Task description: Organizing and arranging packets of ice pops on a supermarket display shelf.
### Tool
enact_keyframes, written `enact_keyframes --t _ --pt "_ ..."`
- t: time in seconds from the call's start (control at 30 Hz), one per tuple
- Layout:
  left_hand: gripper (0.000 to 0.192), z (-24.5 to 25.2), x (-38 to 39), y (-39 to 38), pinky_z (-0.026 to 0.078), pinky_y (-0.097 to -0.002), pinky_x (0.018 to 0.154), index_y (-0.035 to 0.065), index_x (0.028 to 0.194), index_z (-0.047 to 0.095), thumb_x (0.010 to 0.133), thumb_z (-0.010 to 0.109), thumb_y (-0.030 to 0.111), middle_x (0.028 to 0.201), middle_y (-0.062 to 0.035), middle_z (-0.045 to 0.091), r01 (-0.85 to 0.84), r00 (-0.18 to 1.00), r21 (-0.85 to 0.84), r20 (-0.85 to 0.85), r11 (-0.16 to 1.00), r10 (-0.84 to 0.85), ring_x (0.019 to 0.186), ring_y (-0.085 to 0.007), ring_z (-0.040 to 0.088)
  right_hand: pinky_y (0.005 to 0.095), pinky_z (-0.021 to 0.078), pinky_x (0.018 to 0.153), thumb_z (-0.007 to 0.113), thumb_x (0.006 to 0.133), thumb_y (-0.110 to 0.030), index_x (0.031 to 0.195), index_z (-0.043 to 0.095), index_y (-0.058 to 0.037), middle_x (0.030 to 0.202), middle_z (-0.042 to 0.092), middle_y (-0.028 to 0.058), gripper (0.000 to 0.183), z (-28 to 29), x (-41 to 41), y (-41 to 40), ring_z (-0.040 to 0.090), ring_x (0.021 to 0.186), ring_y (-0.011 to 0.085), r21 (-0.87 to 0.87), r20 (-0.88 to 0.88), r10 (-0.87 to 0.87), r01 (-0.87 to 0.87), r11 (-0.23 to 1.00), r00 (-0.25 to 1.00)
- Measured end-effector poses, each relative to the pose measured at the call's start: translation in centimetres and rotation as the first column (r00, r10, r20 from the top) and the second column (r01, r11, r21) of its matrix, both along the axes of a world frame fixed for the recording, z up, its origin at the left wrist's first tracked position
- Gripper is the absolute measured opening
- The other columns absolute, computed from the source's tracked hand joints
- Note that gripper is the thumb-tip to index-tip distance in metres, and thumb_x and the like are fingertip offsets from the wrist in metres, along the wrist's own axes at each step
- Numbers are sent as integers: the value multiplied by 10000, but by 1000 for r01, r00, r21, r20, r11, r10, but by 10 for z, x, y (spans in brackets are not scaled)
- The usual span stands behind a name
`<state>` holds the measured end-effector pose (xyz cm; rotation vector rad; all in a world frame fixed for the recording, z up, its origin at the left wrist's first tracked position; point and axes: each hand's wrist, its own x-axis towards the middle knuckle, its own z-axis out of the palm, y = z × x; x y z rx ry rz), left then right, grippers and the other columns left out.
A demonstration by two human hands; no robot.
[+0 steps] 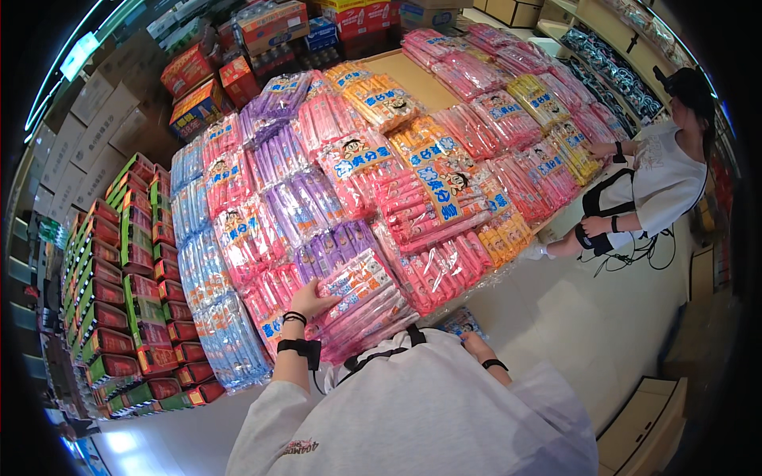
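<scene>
Bagged packs of ice-pop tubes in pink, purple, blue, orange and yellow cover a wide display table. My left hand [315,299] lies on the left end of a pink pack [357,303] at the near edge; whether its fingers grip the plastic is unclear. Low at the table's near side, beside my shirt, my right hand [474,345] touches the edge of a blue printed pack [463,324], mostly hidden behind the table edge and my body. Just beyond lie a purple pack [333,247] and a large pink pack [437,196].
Red and green boxed goods [143,297] stand in rows at the left. Cartons [274,27] are stacked behind the table. At the right a co-worker [667,154] reaches to a yellow pack [574,154], near black cables [640,253]. A low cabinet [643,422] stands at lower right.
</scene>
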<state>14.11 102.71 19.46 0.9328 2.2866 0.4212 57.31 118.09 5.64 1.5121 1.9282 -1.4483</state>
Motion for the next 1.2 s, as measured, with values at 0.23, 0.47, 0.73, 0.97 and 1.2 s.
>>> enact_keyframes --t 0.23,0.47,0.73,0.97,1.2 --pt "644 1 1 3 447 -325 660 42 949 539 555 692 528 793 -125 597 -5 1000 36 -8 999 5 737 -249 583 334 498 563 469 753 -36 944 616 -87 767 622 134 246 -22 7 -1 611 636 214 72 -10 4 -4 997 1000" --pt "638 -4 -2 2 446 -325 660 44 951 538 558 698 520 799 -124 598 -5 1000 20 13 1000 4 736 -250 582 339 494 557 486 742 -26 936 615 -76 761 622 133 239 -16 4 -2 609 628 212 72 31 -16 14 997 999" --pt "651 0 -2 2 446 -331 664 48 951 531 558 681 544 802 -129 595 4 1000 -4 19 1000 -4 739 -259 580 331 487 545 447 760 -37 972 595 -62 734 617 122 260 -9 1 1 600 612 204 7 27 -35 35 999 999" --pt "623 5 0 6 436 -312 627 37 980 521 588 704 485 767 -98 581 9 999 29 47 1000 -10 698 -196 558 328 488 557 463 754 -42 991 592 -75 765 623 116 272 -13 5 3 605 638 202 30 54 -5 3 1000 999" --pt "853 -3 -4 4 449 -312 747 2 1177 438 548 700 516 936 -135 592 -11 997 -75 79 997 17 850 -237 578 326 481 569 493 745 -56 964 603 -81 783 626 116 246 -12 3 2 605 648 211 68 36 53 -55 996 998"
